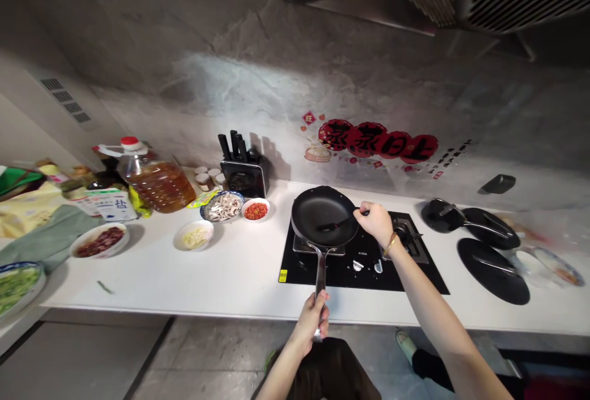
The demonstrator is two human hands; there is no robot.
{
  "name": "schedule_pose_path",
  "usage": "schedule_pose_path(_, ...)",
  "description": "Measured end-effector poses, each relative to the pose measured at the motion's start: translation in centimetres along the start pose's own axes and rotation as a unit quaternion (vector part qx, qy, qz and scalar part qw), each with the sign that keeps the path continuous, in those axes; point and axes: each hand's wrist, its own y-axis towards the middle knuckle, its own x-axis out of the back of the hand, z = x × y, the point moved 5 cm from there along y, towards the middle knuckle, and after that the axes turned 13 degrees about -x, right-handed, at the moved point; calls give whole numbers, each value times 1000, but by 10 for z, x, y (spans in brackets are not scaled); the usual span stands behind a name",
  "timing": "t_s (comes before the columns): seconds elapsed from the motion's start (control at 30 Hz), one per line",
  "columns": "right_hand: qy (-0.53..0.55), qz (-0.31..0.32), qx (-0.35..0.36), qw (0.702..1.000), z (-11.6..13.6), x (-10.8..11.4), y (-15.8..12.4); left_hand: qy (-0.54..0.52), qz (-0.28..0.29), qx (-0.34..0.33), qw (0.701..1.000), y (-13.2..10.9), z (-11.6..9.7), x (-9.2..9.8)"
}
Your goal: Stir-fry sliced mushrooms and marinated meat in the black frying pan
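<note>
My left hand (313,320) is wrapped round the metal handle of a black frying pan (318,209). The pan sits over the left burner of the black gas stove (313,271). With fingers closed, my right hand (375,222) grips a black spatula (329,226) whose head rests against the pan's inside. No food shows in the pan. The spatula's grip is mostly hidden by my fingers.
Left of the stove stand bowls of chopped red chillies (256,210), sliced mushrooms (225,206), garlic (196,238) and dark red meat (101,242), plus a knife block (245,172) and an oil jug (161,182). Black lids (488,271) lie at right. Another person's foot (405,345) shows below.
</note>
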Motion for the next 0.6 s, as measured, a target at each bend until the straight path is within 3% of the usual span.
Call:
schedule_pose_path(0.07,-58,-2,-6,998,3,19,6,2,0,-3,1000,-2,-2,-1)
schedule_pose_path(0.13,-72,0,-15,997,2,23,15,3,-2,-2,1000,-2,-4,-1)
schedule_pose_path(0.27,32,17,-6,999,-8,-17,20,0,-3,1,1000,-1,-2,-1)
schedule_pose_path(0.33,128,37,15,991,-11,-43,13,-2,-4,2,1000,0,0,-1)
schedule_pose_path(0.4,202,54,36,977,-13,-54,5,2,-8,1,1000,1,1,0)
schedule_pose_path(0.47,231,75,59,968,-16,-46,1,5,-9,-2,1000,1,2,1)
schedule_pose_path(0.6,169,107,50,979,-24,7,16,7,-5,-6,1000,1,2,1)
